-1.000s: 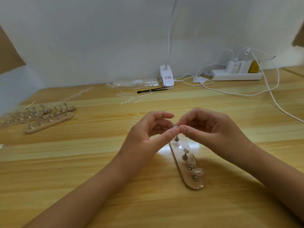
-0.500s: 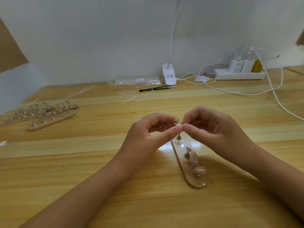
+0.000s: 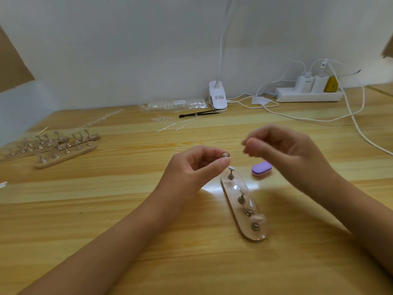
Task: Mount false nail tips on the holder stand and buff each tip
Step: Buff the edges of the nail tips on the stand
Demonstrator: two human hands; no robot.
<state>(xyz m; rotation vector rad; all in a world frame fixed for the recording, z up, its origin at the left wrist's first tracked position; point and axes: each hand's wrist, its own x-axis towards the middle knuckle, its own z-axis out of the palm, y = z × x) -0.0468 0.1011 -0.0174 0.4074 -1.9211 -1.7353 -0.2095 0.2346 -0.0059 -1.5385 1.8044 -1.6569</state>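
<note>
- Pinching a small round-headed grey metal peg [image 3: 225,155] between thumb and forefinger, the left hand [image 3: 191,169] is hovering just above the far end of the holder stand, its other fingers curling into the palm and its forearm reaching in from the lower left.
- The left grip is closing on that peg alone.
- The right hand [image 3: 287,150] is hanging raised, apart from the left, fingers bunching toward the thumb; blur is hiding the fingertips, so I cannot tell whether its grip is holding anything.
- The oblong, clear-topped, wood-coloured holder stand [image 3: 234,206] is lying on the pale wooden tabletop [image 3: 85,199] between the forearms, carrying upright metal pegs.
- A pale translucent false nail tip [image 3: 257,218] is sitting on the nearest peg.
- A purple-and-pink oval buffer block [image 3: 262,169] is lying flat just right of the stand's far end, untouched.
</note>
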